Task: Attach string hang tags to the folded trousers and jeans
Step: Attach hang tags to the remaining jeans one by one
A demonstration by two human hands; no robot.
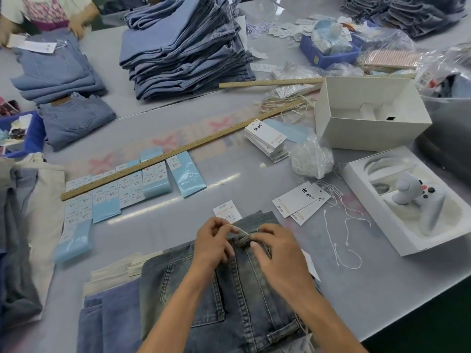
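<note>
Jeans [229, 296] lengthwise, waistband prob. away.

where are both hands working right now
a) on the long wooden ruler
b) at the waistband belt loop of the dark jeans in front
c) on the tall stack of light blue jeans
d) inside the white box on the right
b: the left hand pinches a pale string and the right hand holds the belt loop of the dark jeans.

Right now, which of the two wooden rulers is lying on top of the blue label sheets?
The longer wooden ruler, running diagonally across the table's middle, crosses the light blue label sheets. The shorter wooden ruler lies beside the tall jeans stack.
</note>
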